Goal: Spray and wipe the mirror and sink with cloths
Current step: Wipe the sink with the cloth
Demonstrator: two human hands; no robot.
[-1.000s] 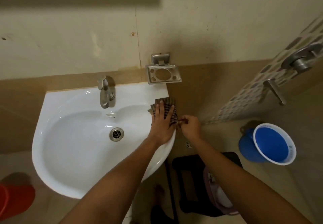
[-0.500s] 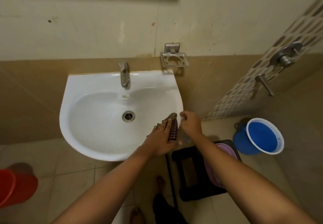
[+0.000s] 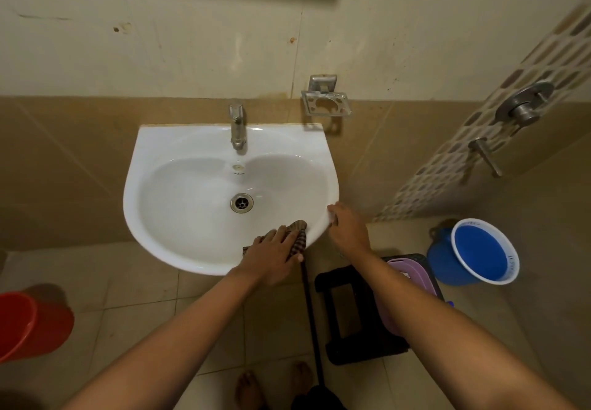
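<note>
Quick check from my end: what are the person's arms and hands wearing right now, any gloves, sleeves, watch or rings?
Nothing shows on either arm. Both forearms are bare as far as the frame's bottom edge, with no sleeve in view. The left hand and the right hand have no gloves, and no watch, band or ring shows on the sides facing the camera.

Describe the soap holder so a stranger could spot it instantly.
Find the white sink on the wall, then its metal tap. Just right of the tap, above the sink's back corner, the soap holder is the only flat metal tray with cut-out holes.
</note>
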